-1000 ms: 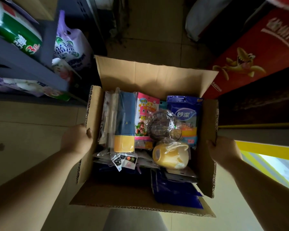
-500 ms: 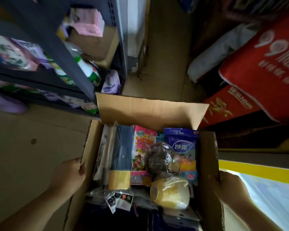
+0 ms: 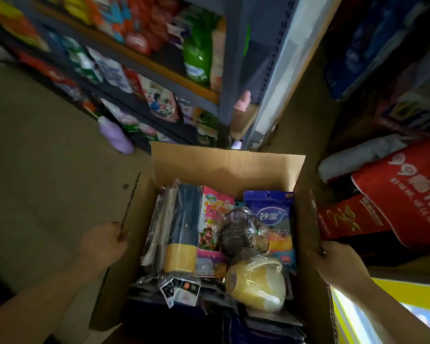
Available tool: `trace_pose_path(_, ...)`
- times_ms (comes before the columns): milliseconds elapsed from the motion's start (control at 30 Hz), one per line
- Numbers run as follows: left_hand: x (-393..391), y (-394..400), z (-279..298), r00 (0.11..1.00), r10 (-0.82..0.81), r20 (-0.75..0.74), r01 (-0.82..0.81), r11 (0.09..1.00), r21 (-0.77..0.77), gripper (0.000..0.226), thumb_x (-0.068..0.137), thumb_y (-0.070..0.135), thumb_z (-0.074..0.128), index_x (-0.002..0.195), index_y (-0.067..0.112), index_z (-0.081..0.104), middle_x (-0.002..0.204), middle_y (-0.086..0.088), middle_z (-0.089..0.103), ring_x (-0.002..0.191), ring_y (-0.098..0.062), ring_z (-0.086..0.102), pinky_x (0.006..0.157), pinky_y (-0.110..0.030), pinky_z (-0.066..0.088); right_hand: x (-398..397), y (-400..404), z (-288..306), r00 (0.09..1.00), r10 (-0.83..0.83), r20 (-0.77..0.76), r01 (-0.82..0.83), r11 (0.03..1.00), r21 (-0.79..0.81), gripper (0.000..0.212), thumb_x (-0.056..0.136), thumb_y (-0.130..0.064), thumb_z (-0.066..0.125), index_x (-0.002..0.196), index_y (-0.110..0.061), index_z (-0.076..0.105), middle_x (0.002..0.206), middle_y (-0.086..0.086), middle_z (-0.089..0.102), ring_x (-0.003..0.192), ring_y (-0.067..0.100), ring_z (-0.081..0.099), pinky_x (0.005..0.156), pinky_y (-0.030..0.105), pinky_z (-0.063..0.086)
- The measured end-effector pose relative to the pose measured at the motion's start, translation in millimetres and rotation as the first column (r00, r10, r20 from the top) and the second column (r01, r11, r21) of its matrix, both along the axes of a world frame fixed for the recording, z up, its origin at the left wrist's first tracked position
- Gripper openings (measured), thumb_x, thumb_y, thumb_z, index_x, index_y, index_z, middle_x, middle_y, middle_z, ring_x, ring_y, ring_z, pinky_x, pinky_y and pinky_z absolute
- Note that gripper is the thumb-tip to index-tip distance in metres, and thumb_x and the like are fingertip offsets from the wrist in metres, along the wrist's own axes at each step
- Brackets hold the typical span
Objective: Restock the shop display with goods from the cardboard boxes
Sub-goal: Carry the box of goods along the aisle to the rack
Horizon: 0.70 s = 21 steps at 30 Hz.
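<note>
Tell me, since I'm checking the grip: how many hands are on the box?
2. Left hand grips the box's left flap; right hand grips its right flap.

Both bare forearms reach forward and slightly inward. The left hand (image 3: pixel 102 247) grips the left flap of the cardboard box (image 3: pixel 229 162), fingers curled over its edge. The right hand (image 3: pixel 338 263) clasps the right flap the same way.

Dim aisle, tan tiled floor (image 3: pixel 42 150); grey metal shelving (image 3: pixel 225 70) left, w/ blurred packets.
</note>
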<state>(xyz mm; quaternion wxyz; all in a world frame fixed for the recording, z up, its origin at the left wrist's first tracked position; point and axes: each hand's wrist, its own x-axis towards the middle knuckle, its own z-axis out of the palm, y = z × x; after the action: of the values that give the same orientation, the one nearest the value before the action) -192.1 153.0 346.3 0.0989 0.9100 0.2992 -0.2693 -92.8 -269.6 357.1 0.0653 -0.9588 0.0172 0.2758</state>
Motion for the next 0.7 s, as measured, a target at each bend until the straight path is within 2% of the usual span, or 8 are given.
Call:
trace_pose_path(67,-15,17,14,0.999,0.049,0.022,-0.049,0.999,0.017,0.026,0.099,0.033,0.045,0.089,0.013,0.059,0.074,0.001,0.053,0.073,-0.013,0.054,0.062,-0.024,0.04,13,24,14,0.997,0.078,0.011,-0.078,0.997,0.019,0.037,0.093,-0.038,0.054,0.073,-0.009,0.063,0.072,0.009,0.064,0.082,0.029,0.065,0.06,0.033,0.039)
trace_pose_path(133,-31,31,24,0.991,0.125,0.049,-0.126,0.992,0.017,0.025,0.099,0.031,0.046,0.084,0.014,0.058,0.071,0.002,0.052,0.07,-0.013,0.052,0.059,-0.024,0.038,25,51,26,0.99,0.139,0.018,-0.14,0.988,0.058,0.037,0.094,-0.038,0.054,0.075,-0.009,0.066,0.072,0.006,0.067,0.071,0.022,0.064,0.059,0.032,0.042)
trace_pose_path(233,-58,50,42,0.967,0.241,0.086,-0.245,0.969,0.037,0.031,0.099,0.029,0.046,0.07,0.017,0.049,0.067,0.003,0.05,0.066,-0.013,0.051,0.052,-0.024,0.034,39,92,45,0.973,0.229,-0.008,-0.228,0.972,0.063,0.036,0.097,-0.037,0.051,0.067,-0.018,0.055,0.063,-0.004,0.056,0.057,0.006,0.051,0.047,0.018,0.034)
trace_pose_path(333,-83,74,56,0.93,0.34,0.141,-0.35,0.935,0.055,0.029,0.098,0.029,0.048,0.076,0.013,0.058,0.07,-0.002,0.059,0.065,-0.014,0.057,0.05,-0.023,0.036,52,137,70,0.954,0.299,-0.019,-0.297,0.951,0.083,0.037,0.098,-0.036,0.049,0.064,-0.022,0.048,0.061,-0.008,0.05,0.054,0.001,0.048,0.043,0.015,0.03)
trace_pose_path(433,-99,101,74,0.887,0.422,0.188,-0.44,0.896,0.064,0.027,0.097,0.028,0.048,0.078,0.013,0.06,0.07,-0.002,0.06,0.063,-0.013,0.057,0.048,-0.022,0.037,68,184,91,0.922,0.388,-0.001,-0.385,0.917,0.105,0.038,0.097,-0.035,0.05,0.063,-0.018,0.052,0.06,-0.005,0.054,0.054,0.004,0.051,0.045,0.017,0.034)
trace_pose_path(533,-111,133,95,0.85,0.475,0.228,-0.5,0.863,0.065,0.03,0.097,0.029,0.048,0.073,0.013,0.056,0.066,-0.001,0.055,0.058,-0.012,0.053,0.045,-0.023,0.035,85,232,102,0.898,0.439,0.041,-0.44,0.89,0.118,0.034,0.095,-0.032,0.054,0.07,-0.01,0.061,0.068,0.003,0.063,0.067,0.016,0.061,0.057,0.028,0.043)
trace_pose_path(633,-122,168,107,0.819,0.52,0.243,-0.544,0.839,0.038,0.03,0.097,0.028,0.049,0.076,0.009,0.058,0.068,-0.003,0.056,0.059,-0.013,0.053,0.047,-0.023,0.036,99,283,112,0.873,0.484,0.06,-0.488,0.866,0.109,0.036,0.095,-0.029,0.056,0.064,-0.012,0.049,0.061,0.002,0.054,0.057,0.013,0.054,0.047,0.02,0.034)
trace_pose_path(700,-127,194,112,0.819,0.527,0.225,-0.55,0.834,0.049,0.031,0.097,0.028,0.05,0.074,0.008,0.057,0.063,-0.002,0.052,0.055,-0.013,0.05,0.046,-0.023,0.034,108,318,116,0.854,0.514,0.073,-0.519,0.85,0.084,0.034,0.095,-0.029,0.057,0.067,-0.01,0.051,0.062,0.002,0.053,0.056,0.009,0.051,0.045,0.017,0.031)
